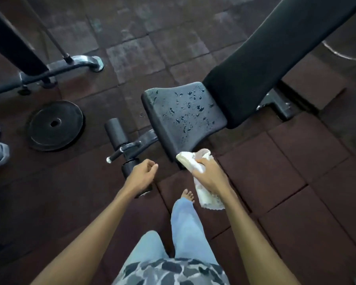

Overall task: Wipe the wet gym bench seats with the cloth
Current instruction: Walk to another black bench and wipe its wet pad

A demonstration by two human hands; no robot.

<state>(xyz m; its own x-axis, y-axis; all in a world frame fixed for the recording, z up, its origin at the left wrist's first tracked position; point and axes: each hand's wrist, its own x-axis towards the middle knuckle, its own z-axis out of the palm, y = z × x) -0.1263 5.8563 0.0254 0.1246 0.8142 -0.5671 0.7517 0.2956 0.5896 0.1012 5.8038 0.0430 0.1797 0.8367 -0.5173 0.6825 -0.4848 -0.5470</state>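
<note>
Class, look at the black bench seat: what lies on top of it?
Water droplets lie scattered over the bench seat. The white cloth in the right hand covers the near corner, hiding what is there.

So the bench seat [181,118] sits dead center with water drops on it, backrest [275,58] running up to the right behind it. Weight plate [55,125] lies on the floor off to the left, foot rollers [115,133] between them. Cloth [195,163] touches the seat's near corner, in the right hand [210,175]; left hand [142,171] is just beside.
</note>
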